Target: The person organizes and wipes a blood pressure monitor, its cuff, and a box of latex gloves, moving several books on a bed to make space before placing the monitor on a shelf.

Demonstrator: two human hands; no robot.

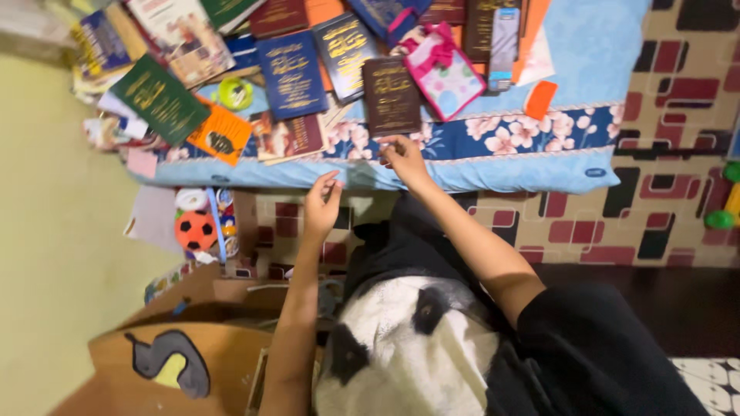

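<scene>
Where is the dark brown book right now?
In the head view, the dark brown book lies on the flowered blue cushion, just above the right hand, between a navy book and a pink gift bag.

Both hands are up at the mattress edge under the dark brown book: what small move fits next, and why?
Probably the right hand reaches up a little to take the dark brown book by its lower edge. Its fingertips already touch the floral mattress edge just below it, while the left hand hangs empty, lower down.
</scene>
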